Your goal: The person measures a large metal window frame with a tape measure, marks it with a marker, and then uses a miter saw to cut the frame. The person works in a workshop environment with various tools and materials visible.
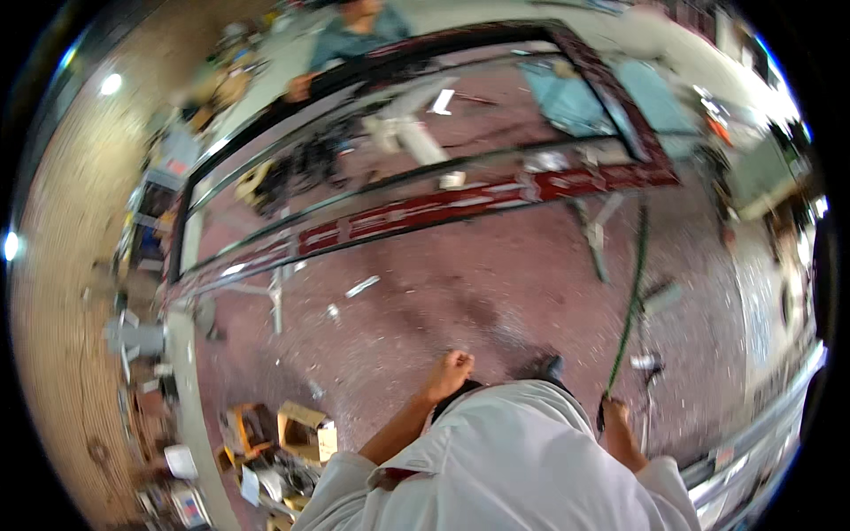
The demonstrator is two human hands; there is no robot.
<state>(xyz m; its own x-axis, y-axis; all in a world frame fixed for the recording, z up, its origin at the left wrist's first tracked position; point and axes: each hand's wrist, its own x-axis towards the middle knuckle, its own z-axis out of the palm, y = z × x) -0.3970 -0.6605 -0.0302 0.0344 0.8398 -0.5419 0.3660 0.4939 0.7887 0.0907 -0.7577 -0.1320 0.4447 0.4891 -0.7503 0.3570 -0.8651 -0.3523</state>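
Observation:
My left hand [450, 374] hangs in front of my body with its fingers curled in, and nothing shows in it. At my right side, my right hand [614, 416] is closed round the lower end of a green cord [634, 301]. The cord runs up toward the right end of a large dark-red and black rectangular frame [460, 205]. That frame is raised on stands ahead of me, apart from both hands. A small dark part shows by my right fingers, too blurred to name.
A co-worker [359, 31] is at the frame's far side, one hand on it. A stand leg [595, 239] supports its right end. Open cardboard boxes [305, 432] sit at lower left. Metal profiles [753, 469] lie at lower right. Scraps [363, 286] litter the red floor.

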